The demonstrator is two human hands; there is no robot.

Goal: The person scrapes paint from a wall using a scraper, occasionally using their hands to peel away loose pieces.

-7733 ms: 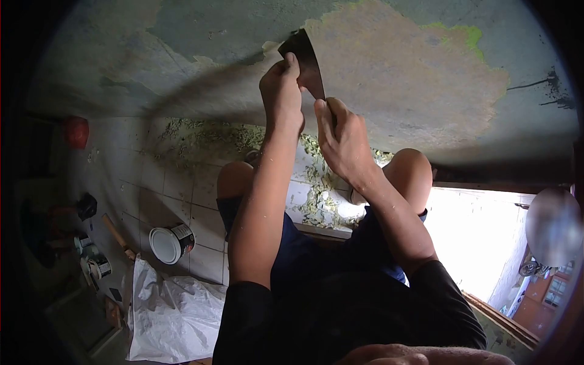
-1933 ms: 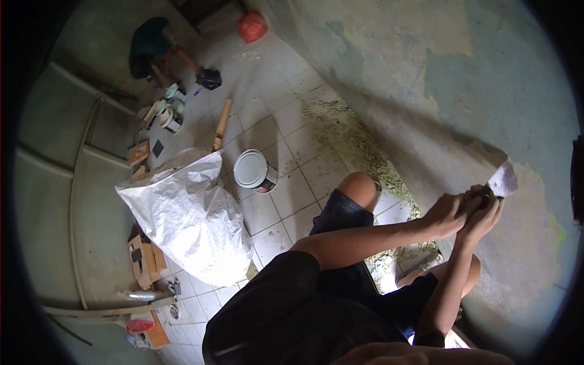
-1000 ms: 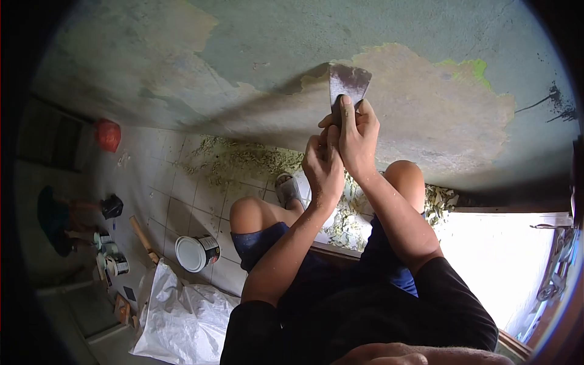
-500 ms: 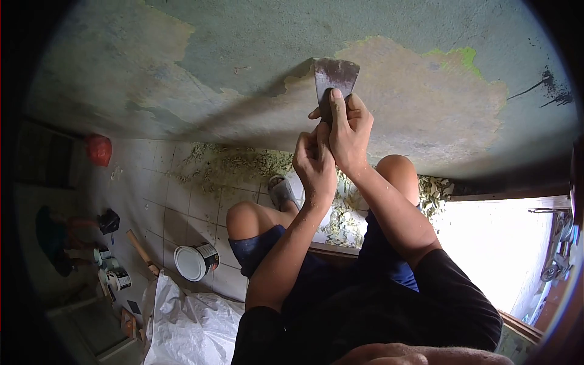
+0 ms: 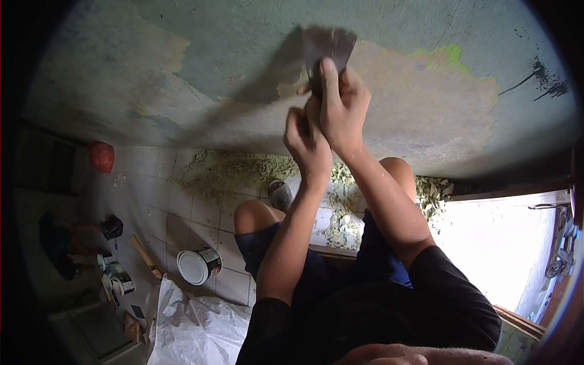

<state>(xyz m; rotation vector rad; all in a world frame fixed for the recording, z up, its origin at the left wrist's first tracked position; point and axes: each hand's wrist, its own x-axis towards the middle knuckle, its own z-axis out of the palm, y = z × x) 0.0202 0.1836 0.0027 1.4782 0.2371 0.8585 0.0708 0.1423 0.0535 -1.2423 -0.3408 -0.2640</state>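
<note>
A wide-bladed scraper is held up against the green painted wall, its blade near the upper edge of a bare patch. My right hand is closed around the handle, with the thumb pressed on the back of the blade. Just below, my left hand is closed on the lower end of the same scraper. Most of the handle is hidden by my fingers. A bright green fringe of old paint edges the bare patch on the right.
Paint flakes litter the tiled floor along the wall. A lidded bucket, a white plastic sheet and a wooden stick lie left of my knees. A red bag and another person are farther left. Bright light enters through an opening.
Both hands have pushed the scraper upward and slightly left along the wall, past the edge of the bare patch onto the green paint. The grip looks the same.
</note>
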